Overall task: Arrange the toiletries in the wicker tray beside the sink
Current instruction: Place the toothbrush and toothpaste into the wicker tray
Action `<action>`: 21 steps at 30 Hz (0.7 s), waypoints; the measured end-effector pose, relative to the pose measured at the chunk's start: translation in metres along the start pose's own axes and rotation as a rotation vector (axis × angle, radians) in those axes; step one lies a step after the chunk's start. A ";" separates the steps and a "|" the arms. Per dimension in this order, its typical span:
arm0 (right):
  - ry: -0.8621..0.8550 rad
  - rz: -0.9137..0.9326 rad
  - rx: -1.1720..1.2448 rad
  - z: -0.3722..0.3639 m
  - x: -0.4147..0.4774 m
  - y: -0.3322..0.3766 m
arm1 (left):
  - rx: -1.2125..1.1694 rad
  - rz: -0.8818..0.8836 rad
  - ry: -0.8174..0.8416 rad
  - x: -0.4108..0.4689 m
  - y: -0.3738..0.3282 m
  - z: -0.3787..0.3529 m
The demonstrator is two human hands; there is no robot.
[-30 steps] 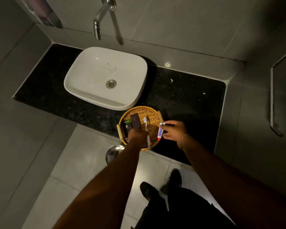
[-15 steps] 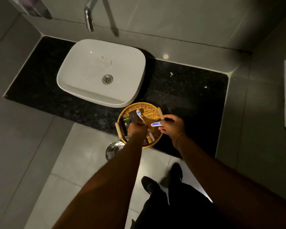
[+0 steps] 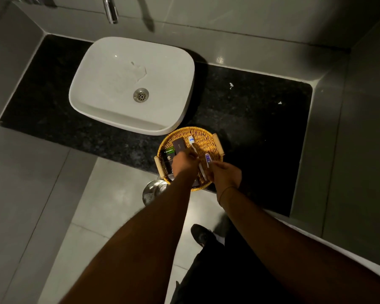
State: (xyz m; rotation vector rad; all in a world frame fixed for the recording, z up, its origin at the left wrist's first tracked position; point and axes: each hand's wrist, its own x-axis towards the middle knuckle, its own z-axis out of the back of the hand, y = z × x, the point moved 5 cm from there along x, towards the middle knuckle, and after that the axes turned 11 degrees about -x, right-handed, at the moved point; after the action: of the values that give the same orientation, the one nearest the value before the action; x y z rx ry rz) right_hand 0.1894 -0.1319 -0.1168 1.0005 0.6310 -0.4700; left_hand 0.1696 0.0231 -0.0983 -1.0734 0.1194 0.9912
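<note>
Our left hand pinches the white toothbrush mid-handle, while our right hand grips the small white-and-blue toothpaste tube. Both hover over the round wicker tray, which overhangs the black stone counter's near edge. Dark boxes fill its left. Beyond, the white basin nearly touches the rim; bare counter stretches right

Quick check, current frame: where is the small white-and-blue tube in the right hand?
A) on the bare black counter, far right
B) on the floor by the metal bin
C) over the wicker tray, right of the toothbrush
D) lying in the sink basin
C: the right hand holds the small tube over the wicker tray, just right of the toothbrush.
</note>
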 end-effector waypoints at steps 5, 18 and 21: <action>-0.019 0.045 -0.159 -0.016 0.005 0.014 | 0.052 -0.040 -0.002 0.003 0.002 -0.001; -0.066 0.314 -0.479 -0.014 0.005 0.037 | 0.106 -0.066 -0.016 -0.005 -0.001 0.003; -0.105 0.347 -0.544 -0.012 -0.002 0.034 | 0.165 -0.157 -0.036 -0.018 -0.001 0.009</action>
State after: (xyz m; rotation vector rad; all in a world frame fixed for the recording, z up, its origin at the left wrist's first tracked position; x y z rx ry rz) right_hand 0.2061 -0.1056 -0.0993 0.5436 0.4422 -0.0331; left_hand 0.1564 0.0188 -0.0829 -0.8993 0.0844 0.8437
